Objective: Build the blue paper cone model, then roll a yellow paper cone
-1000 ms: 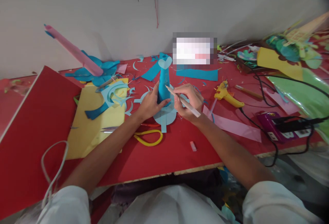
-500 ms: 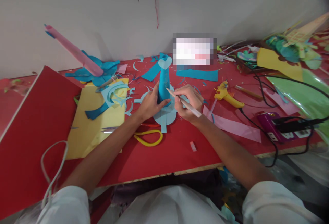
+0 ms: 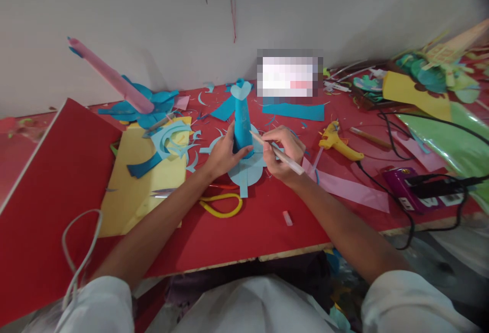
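Observation:
A blue paper cone [image 3: 242,124] stands upright on a light-blue paper base [image 3: 244,172] of rounded petals and strips. Near its tip is a pale blue paper heart [image 3: 241,91]. My left hand [image 3: 225,154] is closed round the lower left side of the cone, the thumb across its front. In my right hand [image 3: 284,150] is a pale pencil [image 3: 280,155], pinched between fingers and thumb, its point close to the cone's right side. Faint marks show on the cone. Whether the pencil point touches the paper I cannot tell.
Yellow-handled scissors [image 3: 223,205] lie left of centre, beside yellow paper sheets [image 3: 133,205] with cut scraps. A yellow glue gun [image 3: 338,142], its cord, a pink paper strip [image 3: 351,193] and a purple box [image 3: 405,190] are on the right. A pink paper tube [image 3: 114,78] rises at back left.
The cone's top has tilted slightly to the left, with the heart. My right hand and the pencil have shifted a little to the right.

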